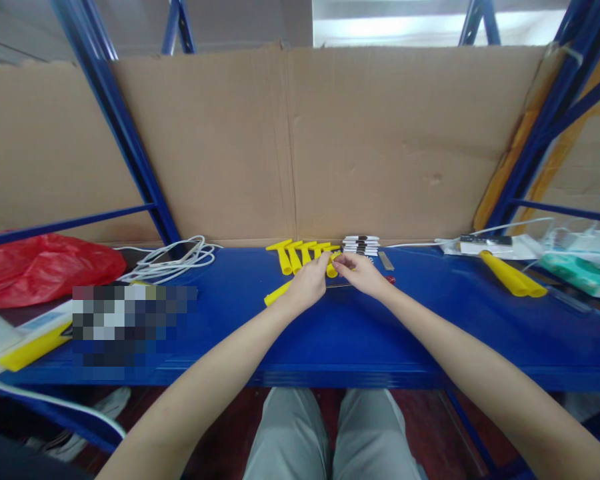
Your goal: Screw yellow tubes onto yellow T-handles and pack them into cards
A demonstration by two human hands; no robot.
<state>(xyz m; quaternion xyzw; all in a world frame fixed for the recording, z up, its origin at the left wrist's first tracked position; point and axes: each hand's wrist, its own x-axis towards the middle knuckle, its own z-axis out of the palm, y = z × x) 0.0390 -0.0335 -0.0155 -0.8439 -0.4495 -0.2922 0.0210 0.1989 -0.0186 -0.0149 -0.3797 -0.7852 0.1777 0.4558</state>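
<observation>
My left hand is closed around a yellow tubular handle, whose open end sticks out to the left under the wrist. My right hand meets it fingertip to fingertip, its thumb and fingers pinched together; what lies between them is too small to make out. Just behind the hands, several yellow T-shaped handles stand in a row, the rightmost partly covered by my fingers. A thin metal shaft runs below the hands towards a red tool grip, partly hidden by my right wrist.
Behind my right hand is a stack of white packets beside a small grey metal bar. Yellow tubes lie at the right on the blue shelf. White cable and a red bag lie left. Cardboard walls the back.
</observation>
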